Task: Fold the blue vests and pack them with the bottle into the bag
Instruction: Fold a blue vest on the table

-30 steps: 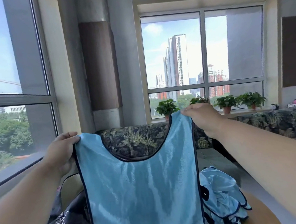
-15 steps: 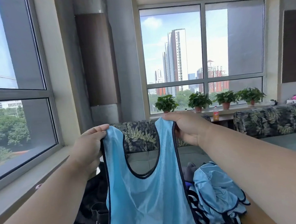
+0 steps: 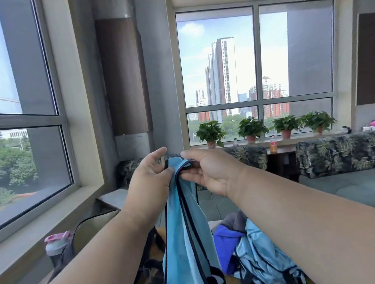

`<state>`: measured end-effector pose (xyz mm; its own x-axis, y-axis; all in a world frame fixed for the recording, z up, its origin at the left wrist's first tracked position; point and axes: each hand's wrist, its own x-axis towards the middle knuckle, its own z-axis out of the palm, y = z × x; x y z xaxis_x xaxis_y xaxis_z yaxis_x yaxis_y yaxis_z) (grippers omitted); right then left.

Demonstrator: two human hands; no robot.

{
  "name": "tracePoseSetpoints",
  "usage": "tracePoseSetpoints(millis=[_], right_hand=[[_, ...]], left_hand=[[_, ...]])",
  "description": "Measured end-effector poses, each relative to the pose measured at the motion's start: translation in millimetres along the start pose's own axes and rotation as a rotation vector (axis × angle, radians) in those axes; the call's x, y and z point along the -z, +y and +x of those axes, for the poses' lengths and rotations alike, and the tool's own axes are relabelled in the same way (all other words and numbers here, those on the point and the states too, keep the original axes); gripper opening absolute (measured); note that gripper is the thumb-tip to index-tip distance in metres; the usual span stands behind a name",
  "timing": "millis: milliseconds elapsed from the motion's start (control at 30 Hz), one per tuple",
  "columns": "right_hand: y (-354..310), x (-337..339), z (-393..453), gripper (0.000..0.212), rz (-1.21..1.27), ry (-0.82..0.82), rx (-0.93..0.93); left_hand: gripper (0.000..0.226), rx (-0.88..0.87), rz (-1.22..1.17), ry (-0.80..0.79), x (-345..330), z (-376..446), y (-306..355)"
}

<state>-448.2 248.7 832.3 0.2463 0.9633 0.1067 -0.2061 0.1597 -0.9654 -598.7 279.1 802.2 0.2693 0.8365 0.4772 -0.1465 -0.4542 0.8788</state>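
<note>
Both hands meet in front of the person, holding 1 blue vest [image 3: 184, 240] by its 2 shoulder straps brought together, so the vest hangs in a long narrow half-fold. The right hand [image 3: 208, 173] pinches the strap tops between thumb and fingers. The left hand [image 3: 150, 181] rests against the fold from the side, thumb on the cloth, its other fingers loosely spread and not clamped on anything.

The weak point, as I judge it, is that single pinch: the fabric looks thin and slippery, so 1 strap could slide out and the vest would fall open, undoing the fold. The hanging length may also twist or fail to line up at the hem, which is out of view, giving a crooked fold.

Below, more blue vests [image 3: 268, 262] lie crumpled in a pile with a darker blue cloth [image 3: 227, 247], still unfolded. The dark bag [image 3: 93, 226] stands open at the left, with the pink-lidded bottle [image 3: 56, 244] just beside it by the window sill [image 3: 30, 237]. A lowered vest could catch on the bag's straps, or a careless sweep could tip the bottle.
</note>
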Motion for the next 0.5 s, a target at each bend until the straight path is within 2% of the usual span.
tracePoseSetpoints(millis=[333,500], right_hand=[[10,-2,-8,0.007,0.046,-0.009,-0.06],[14,-1,-8,0.014,0.006,-0.03,-0.086]], left_hand=[[0.037,0.058,-0.245,-0.071,-3,-8,-13],[0.033,0.027,-0.145,-0.081,-3,-9,-21]])
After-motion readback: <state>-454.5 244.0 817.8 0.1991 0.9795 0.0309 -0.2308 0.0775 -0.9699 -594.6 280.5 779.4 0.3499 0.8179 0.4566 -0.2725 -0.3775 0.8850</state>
